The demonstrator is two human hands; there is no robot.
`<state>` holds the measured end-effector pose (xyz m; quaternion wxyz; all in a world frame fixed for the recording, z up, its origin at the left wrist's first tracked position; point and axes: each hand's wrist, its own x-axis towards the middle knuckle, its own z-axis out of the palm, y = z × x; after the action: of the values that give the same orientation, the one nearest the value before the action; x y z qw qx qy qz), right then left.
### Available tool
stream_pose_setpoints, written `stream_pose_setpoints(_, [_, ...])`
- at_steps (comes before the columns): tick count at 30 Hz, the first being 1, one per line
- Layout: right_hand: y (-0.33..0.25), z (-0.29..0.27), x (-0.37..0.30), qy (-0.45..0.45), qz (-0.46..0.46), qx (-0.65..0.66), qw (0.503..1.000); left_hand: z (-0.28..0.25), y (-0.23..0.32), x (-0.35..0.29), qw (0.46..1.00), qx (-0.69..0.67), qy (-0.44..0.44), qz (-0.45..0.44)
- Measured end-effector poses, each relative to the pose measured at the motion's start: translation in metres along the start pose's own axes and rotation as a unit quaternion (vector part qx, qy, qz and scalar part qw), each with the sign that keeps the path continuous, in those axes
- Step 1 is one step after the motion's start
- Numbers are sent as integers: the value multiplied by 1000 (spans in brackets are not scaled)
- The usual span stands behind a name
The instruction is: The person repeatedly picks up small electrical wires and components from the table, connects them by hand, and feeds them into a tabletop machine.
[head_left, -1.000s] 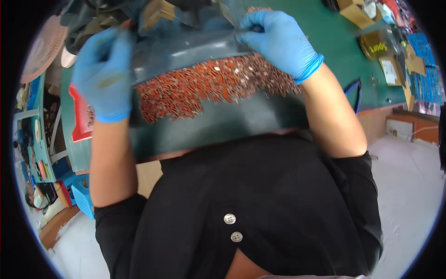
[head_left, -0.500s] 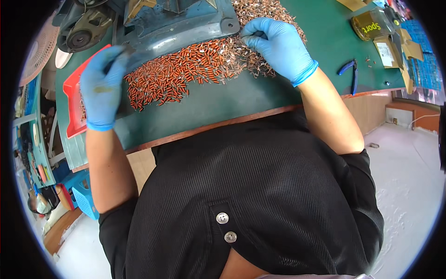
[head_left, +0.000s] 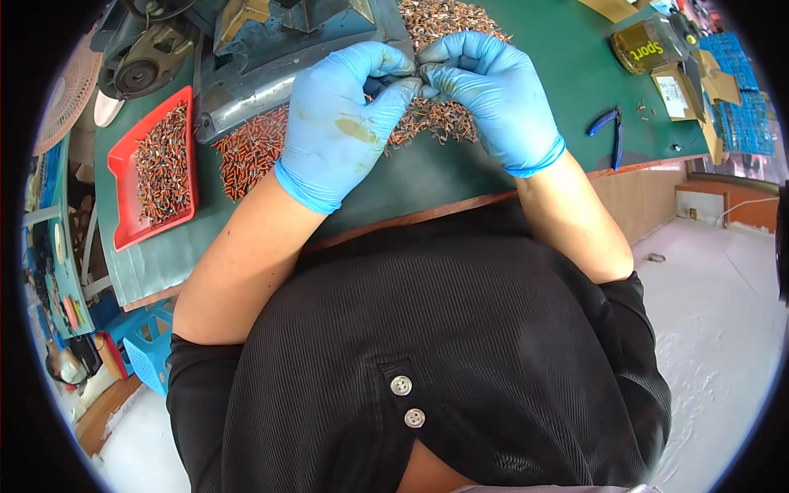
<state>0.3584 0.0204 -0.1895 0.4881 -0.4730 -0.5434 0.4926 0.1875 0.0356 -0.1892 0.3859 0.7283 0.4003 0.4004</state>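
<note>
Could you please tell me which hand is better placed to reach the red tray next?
Probably the left hand: it is nearer the tray, while the right hand is farther off, beyond the left.

Blue gloves (head_left: 509, 115), greyish at the fingertips (head_left: 401, 62); brownish stain (head_left: 356, 129) near left thumb's base. Well back from the fingers: black, ribbed, short-sleeved shirt (head_left: 460, 312) with two round, silvery buttons (head_left: 401, 385).

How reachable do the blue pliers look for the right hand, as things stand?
Probably yes: only green tabletop shows between the right hand and the pliers, though its pinched fingers are close beside the left hand.
</note>
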Motion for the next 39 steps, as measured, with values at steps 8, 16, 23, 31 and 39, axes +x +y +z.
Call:
stream_pose_setpoints(8, [0,-10,1,-30,-4,91,995,-4,-8,6,995,-93,7,-32])
stream_pose_setpoints(16, [-8,-9,4,-94,38,17,995,-14,-1,-2,998,-60,-6,-15])
stream_pose_setpoints(23, [-2,12,-5,-110,0,-107,988,-24,-1,-16,980,-158,-23,-121])
stream_pose_setpoints(31, [49,17,-2,-101,-275,-222,930,-72,-47,-49,993,44,-64,-83])
stream_pose_setpoints(39, [22,35,-18,-117,-50,-201,971,-64,-42,-66,915,352,-175,89])
